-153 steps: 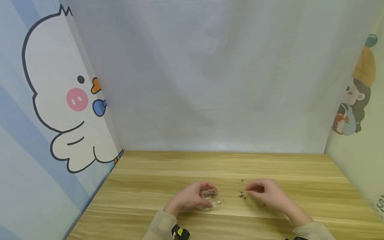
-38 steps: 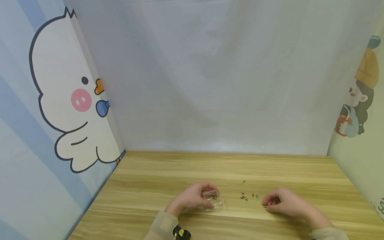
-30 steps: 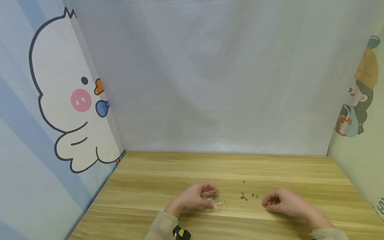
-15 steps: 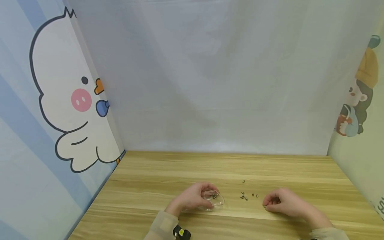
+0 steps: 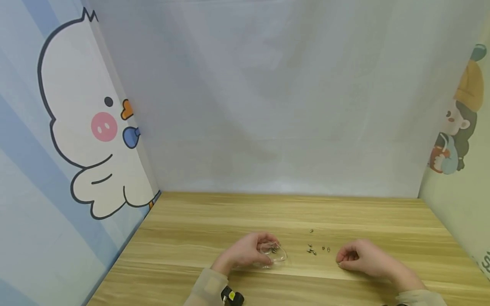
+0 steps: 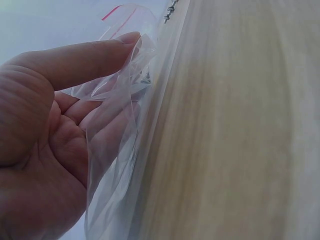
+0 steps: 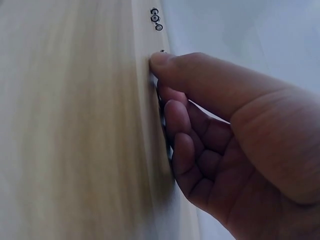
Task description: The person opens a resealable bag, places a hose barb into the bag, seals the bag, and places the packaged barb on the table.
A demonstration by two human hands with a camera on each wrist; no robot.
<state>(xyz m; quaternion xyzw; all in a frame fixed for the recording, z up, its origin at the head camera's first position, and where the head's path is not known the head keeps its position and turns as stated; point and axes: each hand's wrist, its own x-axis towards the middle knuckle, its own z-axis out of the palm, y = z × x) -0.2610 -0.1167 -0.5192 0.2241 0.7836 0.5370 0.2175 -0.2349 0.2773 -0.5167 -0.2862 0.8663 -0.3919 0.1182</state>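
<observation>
Bag [image 6: 114, 170] of thin clear plastic, with a red stripe [image 6: 122, 22] at its rim, sits in the left hand [image 5: 243, 251], thumb and fingers curled round it and set apart from each other, film between them. Its rounded mouth faces right, and a few small metal pieces [image 5: 273, 250] show inside through the plastic. Whether it touches the wooden table [image 5: 229, 212] beneath, I cannot tell.

Right of the bag, near its mouth, a loose cluster [image 5: 310, 251] of similar pieces lies on the wood, with a pair [image 5: 325, 248] just past it. A single piece [image 5: 311, 230] lies right of the bag and farther from the person.

Well to the right of the bag is the right hand [image 5: 361, 256], low over the wood. Its thumb and forefinger are together at the tips, pinching one tiny piece [image 5: 338, 263], barely visible; the other fingers curl toward the palm.

Beyond the bag hangs a pale sheet [image 5: 275, 106]; left of it stands a panel with a cartoon bird [image 5: 76, 85].
</observation>
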